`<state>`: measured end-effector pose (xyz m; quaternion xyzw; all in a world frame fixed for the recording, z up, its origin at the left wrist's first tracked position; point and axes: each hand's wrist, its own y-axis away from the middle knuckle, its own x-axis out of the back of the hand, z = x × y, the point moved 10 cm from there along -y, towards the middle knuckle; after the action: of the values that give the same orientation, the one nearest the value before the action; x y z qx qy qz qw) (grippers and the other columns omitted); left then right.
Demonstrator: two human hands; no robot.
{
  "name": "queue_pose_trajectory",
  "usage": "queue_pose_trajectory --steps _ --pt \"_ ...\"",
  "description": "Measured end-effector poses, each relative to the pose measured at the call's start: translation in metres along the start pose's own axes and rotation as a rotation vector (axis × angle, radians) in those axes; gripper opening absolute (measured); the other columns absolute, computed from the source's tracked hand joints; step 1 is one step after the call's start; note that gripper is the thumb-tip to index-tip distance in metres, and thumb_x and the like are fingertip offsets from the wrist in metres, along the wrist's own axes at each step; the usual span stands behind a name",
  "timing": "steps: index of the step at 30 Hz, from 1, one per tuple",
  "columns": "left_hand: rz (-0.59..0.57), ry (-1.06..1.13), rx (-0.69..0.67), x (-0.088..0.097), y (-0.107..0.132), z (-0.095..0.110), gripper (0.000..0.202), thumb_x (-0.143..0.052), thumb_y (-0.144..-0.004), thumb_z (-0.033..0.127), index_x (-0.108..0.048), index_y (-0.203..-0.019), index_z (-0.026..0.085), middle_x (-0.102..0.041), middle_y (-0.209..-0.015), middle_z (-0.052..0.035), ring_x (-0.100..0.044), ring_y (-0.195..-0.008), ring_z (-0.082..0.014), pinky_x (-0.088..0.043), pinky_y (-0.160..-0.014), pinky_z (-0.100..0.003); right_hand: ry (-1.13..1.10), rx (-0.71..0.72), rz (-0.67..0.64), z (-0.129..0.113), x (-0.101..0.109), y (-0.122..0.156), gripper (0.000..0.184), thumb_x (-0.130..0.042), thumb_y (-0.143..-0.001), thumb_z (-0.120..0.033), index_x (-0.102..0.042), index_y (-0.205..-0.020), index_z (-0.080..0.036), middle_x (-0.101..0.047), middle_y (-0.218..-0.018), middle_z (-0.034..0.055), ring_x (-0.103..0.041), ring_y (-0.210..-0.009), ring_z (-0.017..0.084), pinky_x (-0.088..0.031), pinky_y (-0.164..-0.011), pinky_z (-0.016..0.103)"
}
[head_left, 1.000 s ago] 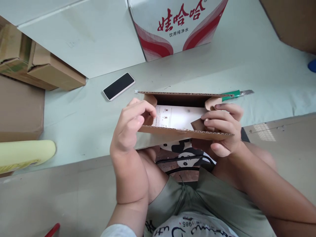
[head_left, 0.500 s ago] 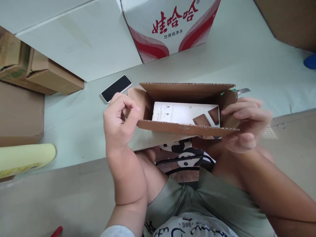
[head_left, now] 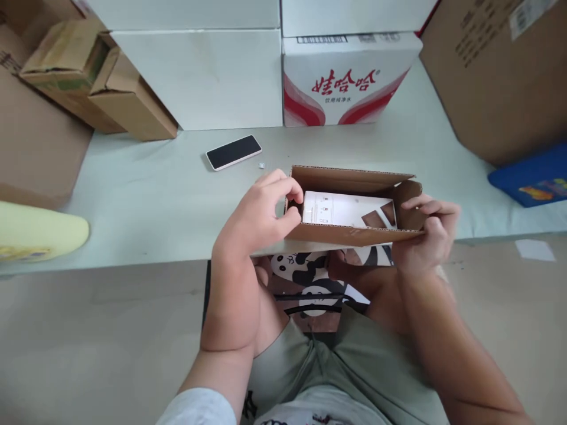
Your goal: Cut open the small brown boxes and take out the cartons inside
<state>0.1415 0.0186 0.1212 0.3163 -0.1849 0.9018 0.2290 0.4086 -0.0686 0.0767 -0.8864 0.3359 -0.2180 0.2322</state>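
Observation:
An open cardboard box stands at the table's front edge. Inside lies a white carton with small printed drawings and brown patches at its right end. My left hand is curled round the box's left end, index finger and thumb at its rim; the left flap is mostly hidden by the fingers. At the other end my right hand grips the right flap, with fingers on the inner side and thumb outside.
On the pale table lie a phone and a tiny pale piece. White cartons and a red-and-white carton stand behind. Brown boxes are left, a large one right, near a blue item.
The view has swung to the right and up. My left fingers have moved from the outspread left flap in to the box's left rim. My right hand has closed more on the right flap.

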Motion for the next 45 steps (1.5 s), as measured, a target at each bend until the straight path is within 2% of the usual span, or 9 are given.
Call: queue_pose_trajectory --steps 3,6,10,14,18,23,29,35,45 --pt "0.004 -0.034 -0.003 0.001 0.003 0.0 0.009 -0.053 -0.087 0.014 -0.059 -0.086 0.021 -0.061 -0.094 -0.0029 -0.059 -0.094 -0.021 -0.049 -0.087 -0.038 -0.003 -0.071 -0.084 -0.018 0.013 -0.007 0.013 -0.052 -0.074 -0.029 -0.061 -0.083 -0.026 -0.068 -0.088 0.0077 -0.066 -0.091 0.027 -0.052 -0.087 0.048" --pt "0.009 -0.039 -0.013 0.001 0.003 -0.001 0.01 -0.053 -0.087 0.014 -0.059 -0.088 0.021 -0.061 -0.094 -0.0028 -0.058 -0.098 -0.0224 -0.048 -0.089 -0.039 0.222 0.094 -0.182 -0.074 0.017 -0.023 0.014 -0.061 -0.081 -0.026 -0.072 -0.088 -0.027 -0.074 -0.094 0.0062 -0.071 -0.094 0.027 -0.055 -0.081 0.045" --pt "-0.008 -0.022 -0.006 -0.001 0.004 -0.002 0.011 -0.053 -0.087 0.014 -0.06 -0.09 0.021 -0.062 -0.097 -0.0032 -0.058 -0.1 -0.0237 -0.046 -0.088 -0.04 0.488 0.237 -0.583 -0.128 -0.035 -0.037 0.014 -0.064 -0.09 -0.034 -0.073 -0.098 -0.026 -0.077 -0.096 0.0047 -0.072 -0.086 0.023 -0.056 -0.073 0.038" --pt "0.0 -0.03 -0.009 0.0 0.003 0.0 0.012 -0.051 -0.088 0.014 -0.06 -0.093 0.021 -0.063 -0.098 -0.0034 -0.058 -0.1 -0.0237 -0.046 -0.089 -0.04 0.995 0.167 -1.204 -0.1 -0.102 -0.021 0.054 -0.061 -0.091 -0.044 -0.061 -0.143 -0.031 -0.076 -0.13 0.0061 -0.074 -0.103 0.031 -0.056 -0.075 0.042" --pt "0.003 -0.032 -0.002 -0.001 0.002 -0.002 0.014 -0.05 -0.089 0.015 -0.061 -0.097 0.022 -0.063 -0.098 -0.0034 -0.059 -0.098 -0.0236 -0.046 -0.086 -0.039 1.36 0.19 -1.412 -0.072 -0.125 -0.018 0.08 -0.067 -0.085 -0.046 -0.042 -0.161 -0.039 -0.069 -0.144 0.0043 -0.072 -0.111 0.035 -0.054 -0.073 0.043" --pt "0.004 -0.003 -0.023 -0.004 0.002 -0.002 0.014 -0.05 -0.093 0.018 -0.063 -0.098 0.022 -0.065 -0.101 -0.0032 -0.06 -0.099 -0.023 -0.046 -0.086 -0.038 1.396 0.251 -1.474 -0.064 -0.131 -0.01 0.074 -0.068 -0.084 -0.042 -0.049 -0.155 -0.033 -0.068 -0.145 0.0076 -0.069 -0.122 0.034 -0.055 -0.076 0.04" --pt "0.021 0.034 -0.015 -0.001 0.006 -0.004 0.009 -0.056 -0.095 0.027 -0.064 -0.095 0.022 -0.065 -0.103 -0.0027 -0.062 -0.095 -0.021 -0.047 -0.083 -0.037 1.304 0.32 -1.357 -0.069 -0.129 -0.014 0.054 -0.069 -0.084 -0.044 -0.063 -0.134 -0.027 -0.074 -0.13 0.0103 -0.07 -0.117 0.035 -0.055 -0.073 0.04" --pt "-0.068 -0.011 0.012 -0.005 0.005 -0.012 0.022 -0.082 -0.08 0.031 -0.065 -0.092 0.022 -0.062 -0.107 -0.0016 -0.06 -0.085 -0.0178 -0.045 -0.073 -0.033 1.211 0.341 -1.346 -0.065 -0.124 -0.021 0.052 -0.063 -0.086 -0.049 -0.065 -0.132 -0.024 -0.071 -0.132 0.0123 -0.067 -0.122 0.035 -0.055 -0.08 0.041" --pt "0.086 0.001 0.049 -0.003 -0.005 -0.014 0.009 -0.072 -0.091 0.02 -0.064 -0.086 0.019 -0.068 -0.12 -0.0039 -0.066 -0.1 -0.0215 -0.049 -0.089 -0.038 0.792 0.349 -0.918 -0.084 -0.082 -0.083 0.08 -0.07 -0.072 -0.05 -0.059 -0.146 -0.02 -0.069 -0.132 0.0167 -0.068 -0.114 0.036 -0.057 -0.094 0.053"
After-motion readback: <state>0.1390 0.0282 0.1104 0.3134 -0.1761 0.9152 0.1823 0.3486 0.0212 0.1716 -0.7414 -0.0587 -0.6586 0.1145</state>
